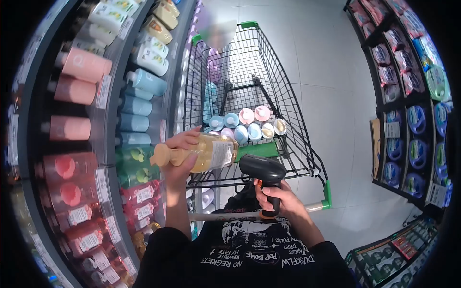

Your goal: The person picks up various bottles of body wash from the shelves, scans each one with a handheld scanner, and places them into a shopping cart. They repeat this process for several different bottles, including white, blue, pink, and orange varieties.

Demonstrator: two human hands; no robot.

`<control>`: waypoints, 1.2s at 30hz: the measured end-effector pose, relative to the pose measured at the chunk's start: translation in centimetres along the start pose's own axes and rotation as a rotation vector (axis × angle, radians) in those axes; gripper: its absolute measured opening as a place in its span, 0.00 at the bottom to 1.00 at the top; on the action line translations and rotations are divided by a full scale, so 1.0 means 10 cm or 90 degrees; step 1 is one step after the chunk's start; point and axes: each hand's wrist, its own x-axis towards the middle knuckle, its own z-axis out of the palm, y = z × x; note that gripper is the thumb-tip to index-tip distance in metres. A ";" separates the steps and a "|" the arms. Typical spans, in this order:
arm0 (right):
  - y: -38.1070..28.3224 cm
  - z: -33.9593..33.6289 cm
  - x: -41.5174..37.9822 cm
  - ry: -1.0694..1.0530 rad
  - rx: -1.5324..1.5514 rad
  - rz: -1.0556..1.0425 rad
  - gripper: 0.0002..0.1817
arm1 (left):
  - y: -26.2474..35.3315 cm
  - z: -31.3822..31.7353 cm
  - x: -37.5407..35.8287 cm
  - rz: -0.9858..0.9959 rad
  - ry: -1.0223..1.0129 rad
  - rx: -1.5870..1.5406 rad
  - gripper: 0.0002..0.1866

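On my left, the shelves [103,144] carry rows of pink, blue and green bottles, and just beside them my left hand [181,161] is closed around a yellow bottle [204,152] lying on its side, with its pump cap pointing to the shelves and its white label turned to the right. Just right of this label, my right hand [278,199] grips the handle of a black scanner [262,169], whose head is near the bottle. Behind both hands stands the shopping cart [288,115] with a row of pastel bottles [247,125] inside.

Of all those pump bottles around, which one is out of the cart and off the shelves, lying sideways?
The amber-yellow pump bottle held sideways in the left hand, just ahead of the black scanner in the right hand. The pastel bottles stand upright in the cart.
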 end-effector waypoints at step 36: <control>-0.29 -0.52 -0.07 0.229 0.133 0.000 0.18 | -4.25 1.98 0.21 -0.208 -0.071 0.269 0.20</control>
